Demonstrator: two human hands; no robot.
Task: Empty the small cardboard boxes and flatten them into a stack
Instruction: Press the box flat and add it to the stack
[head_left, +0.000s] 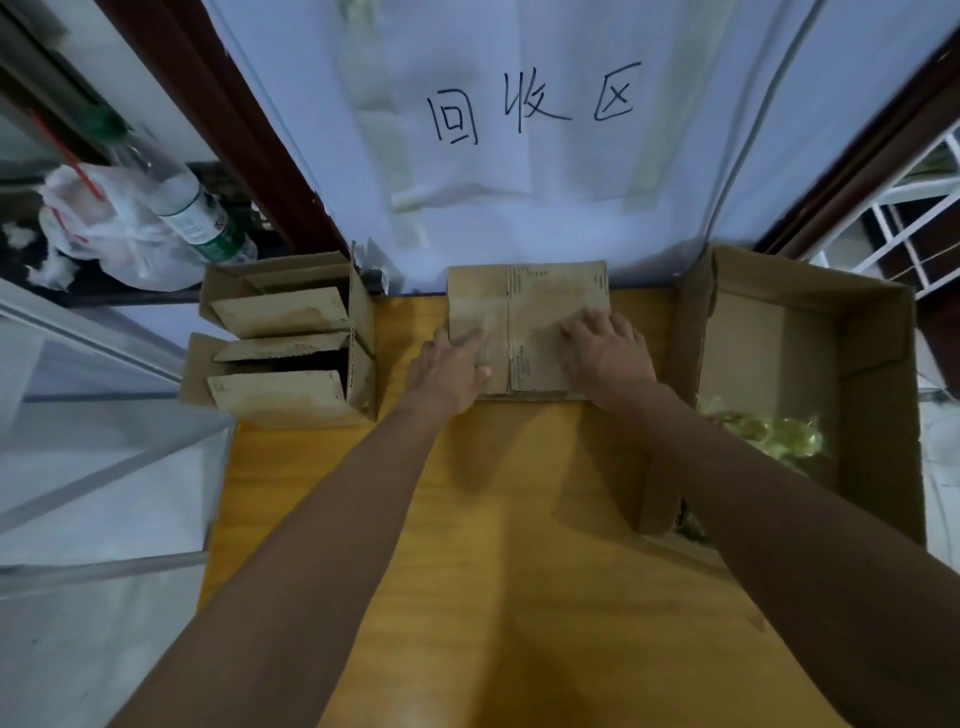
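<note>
Small cardboard boxes waited at my left on the bench (493, 519), the rear box (283, 299) and the front box (283, 379) touching, flaps open, not yet flattened. Next came my left hand (449, 371), fingers straight, pressing the left edge of the flattened box (530, 312), which lay against the back of the bench. My right hand (605, 353) lay spread flat on its right half, gripping nothing. To my mind the job here was to bear down evenly with both palms along the creases and square the edges, so the stack would sit level. Whether another flat piece lay beneath, I could not tell. Just to the right stood the large carton (810, 280), with yellow wrapped pieces (769, 436) in it.

The bench was yellow wood, smooth. Beyond its left end lay a plastic bag (104, 223) and a bottle (192, 213). A white sheet (530, 197) with handwritten characters hung behind.
</note>
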